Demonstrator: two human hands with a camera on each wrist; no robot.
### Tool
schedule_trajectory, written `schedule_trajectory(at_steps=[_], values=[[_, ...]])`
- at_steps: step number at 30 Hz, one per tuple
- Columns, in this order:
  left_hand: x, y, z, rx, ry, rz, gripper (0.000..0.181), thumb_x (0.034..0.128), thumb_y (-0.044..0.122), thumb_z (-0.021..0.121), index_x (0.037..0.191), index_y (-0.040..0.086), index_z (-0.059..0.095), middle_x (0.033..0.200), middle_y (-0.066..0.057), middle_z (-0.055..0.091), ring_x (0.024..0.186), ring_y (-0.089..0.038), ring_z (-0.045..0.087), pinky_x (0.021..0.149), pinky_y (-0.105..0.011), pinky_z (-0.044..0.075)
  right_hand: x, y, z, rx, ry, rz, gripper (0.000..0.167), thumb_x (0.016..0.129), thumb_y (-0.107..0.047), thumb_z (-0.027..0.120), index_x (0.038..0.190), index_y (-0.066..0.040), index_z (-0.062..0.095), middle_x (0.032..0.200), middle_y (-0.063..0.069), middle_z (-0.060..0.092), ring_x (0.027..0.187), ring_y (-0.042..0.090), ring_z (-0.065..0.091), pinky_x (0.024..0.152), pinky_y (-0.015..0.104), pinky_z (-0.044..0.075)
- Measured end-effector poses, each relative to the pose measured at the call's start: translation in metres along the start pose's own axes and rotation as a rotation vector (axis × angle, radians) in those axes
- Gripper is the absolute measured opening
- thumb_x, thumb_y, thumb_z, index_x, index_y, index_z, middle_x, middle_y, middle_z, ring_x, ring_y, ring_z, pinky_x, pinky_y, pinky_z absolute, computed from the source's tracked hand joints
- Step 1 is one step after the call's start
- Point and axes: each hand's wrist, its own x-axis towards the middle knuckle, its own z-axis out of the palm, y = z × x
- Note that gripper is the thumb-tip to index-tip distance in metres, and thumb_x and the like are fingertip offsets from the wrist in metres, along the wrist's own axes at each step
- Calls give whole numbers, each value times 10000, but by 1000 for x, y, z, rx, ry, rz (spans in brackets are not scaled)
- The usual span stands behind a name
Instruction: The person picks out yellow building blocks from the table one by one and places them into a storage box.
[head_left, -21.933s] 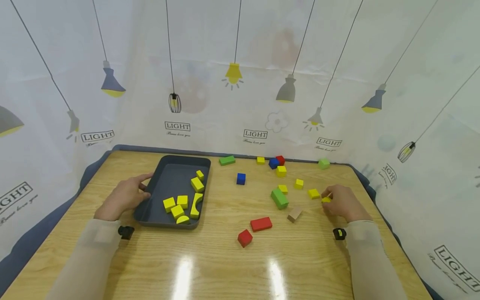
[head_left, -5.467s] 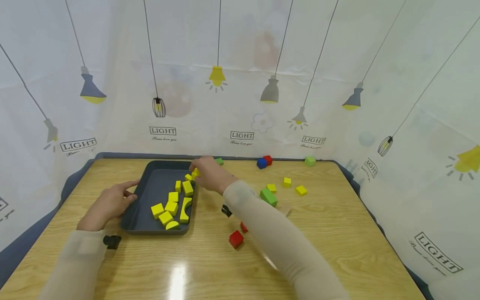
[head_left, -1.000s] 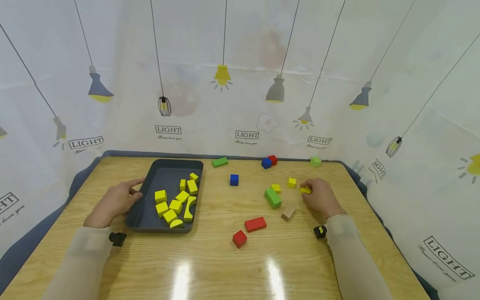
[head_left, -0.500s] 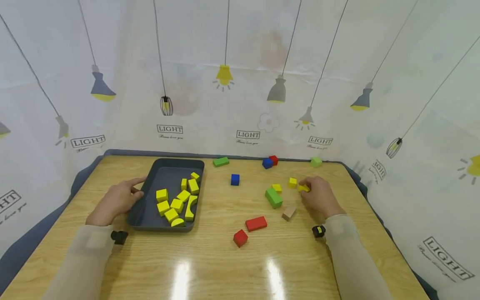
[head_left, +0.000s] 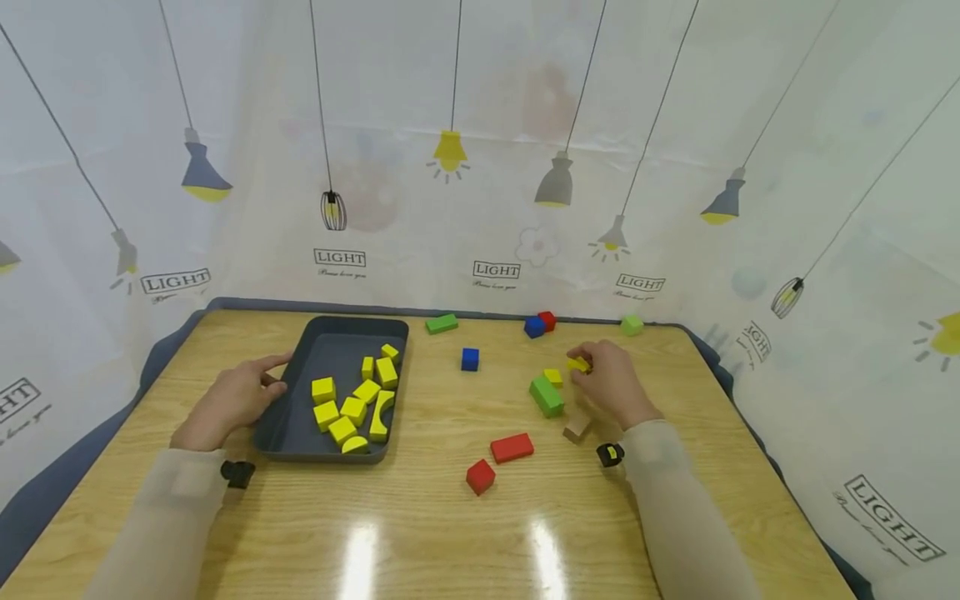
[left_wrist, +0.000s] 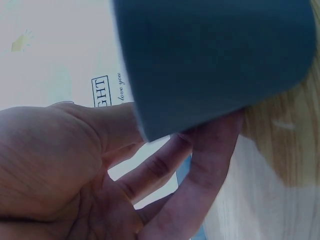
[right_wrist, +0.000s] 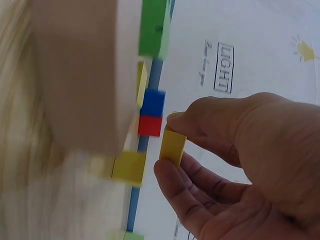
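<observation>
In the head view my left hand (head_left: 234,402) holds the left side of a dark grey tray (head_left: 281,446). The left wrist view has the thumb at the tray wall (left_wrist: 215,55) and fingers against its lower edge. Several yellow blocks (head_left: 353,410) lie in the tray, one of them an arch (head_left: 381,417). At the right, my right hand (head_left: 611,385) pinches a small flat yellow block (right_wrist: 172,146) between thumb and fingertips. Another yellow block (right_wrist: 129,168) stands just beyond it in the right wrist view, largely hidden by the hand from the head camera.
Near the right hand are a yellow block (head_left: 553,377), a green block (head_left: 547,397) and a plain wood block (head_left: 576,428). Two red blocks (head_left: 512,448) lie nearer. Farther back are blue blocks (head_left: 470,359), green blocks (head_left: 442,323) and a red block (head_left: 548,320) by the table edge.
My right hand has moved left with the flat yellow block pinched in it. The left hand stays on the tray. Compared with the oldest frame, more yellow blocks are in the tray.
</observation>
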Motion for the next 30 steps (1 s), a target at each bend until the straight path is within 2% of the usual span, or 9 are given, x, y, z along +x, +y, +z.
schedule_trajectory(at_steps=[3, 6, 14, 17, 22, 25, 30], values=[[0, 1, 0, -6, -3, -3, 677, 1172, 136, 636, 1785, -3, 383, 1468, -425, 706, 1037, -368, 767, 856, -428, 605, 4, -14, 4, 15, -6, -35, 326, 1072, -44, 770, 1389, 21, 803, 1294, 239, 765, 1130, 364, 684, 1057, 572, 631], [0, 1, -1, -3, -6, 2, 678, 1173, 136, 631, 1785, -7, 378, 1472, -430, 702, 1072, -394, 787, 877, -456, 630, 9, -28, 7, 20, -19, -63, 325, 1075, -45, 768, 1393, 16, 802, 1274, 221, 761, 1097, 336, 672, 1027, 548, 634], [1, 1, -2, 2, -7, -2, 674, 1174, 136, 625, 1784, -8, 379, 1473, -431, 701, 1142, -451, 789, 933, -530, 640, 25, -69, 17, 13, -32, -151, 305, 1051, -45, 824, 1353, -4, 822, 1240, 177, 801, 1091, 321, 695, 1020, 505, 646], [1, 0, -2, -2, -11, -4, 678, 1176, 135, 627, 1789, -3, 372, 1478, -432, 697, 1071, -408, 784, 868, -471, 624, 32, -84, 23, 8, -59, -178, 302, 1052, -57, 823, 1351, -17, 826, 1222, 150, 802, 1082, 301, 672, 1019, 485, 632], [2, -1, 0, -21, -28, -6, 689, 1181, 129, 626, 1796, -7, 348, 1492, -437, 683, 892, -267, 729, 734, -350, 565, 43, -112, 33, 31, -130, -202, 296, 1068, -60, 810, 1361, -19, 825, 1249, 143, 788, 1119, 302, 653, 1062, 482, 610], [1, -1, 0, -26, -34, -9, 687, 1181, 129, 622, 1795, -11, 347, 1496, -439, 677, 868, -248, 719, 720, -336, 557, 47, -129, 39, 48, -161, -206, 298, 1073, -63, 815, 1369, -24, 823, 1237, 137, 762, 1129, 300, 633, 1062, 467, 603], [1, 0, -1, -30, -35, -13, 683, 1179, 124, 616, 1791, -18, 350, 1504, -448, 664, 851, -244, 705, 720, -346, 554, 55, -153, 52, 30, -183, -256, 312, 1065, -60, 826, 1374, -22, 828, 1227, 135, 772, 1121, 288, 649, 1051, 453, 612]])
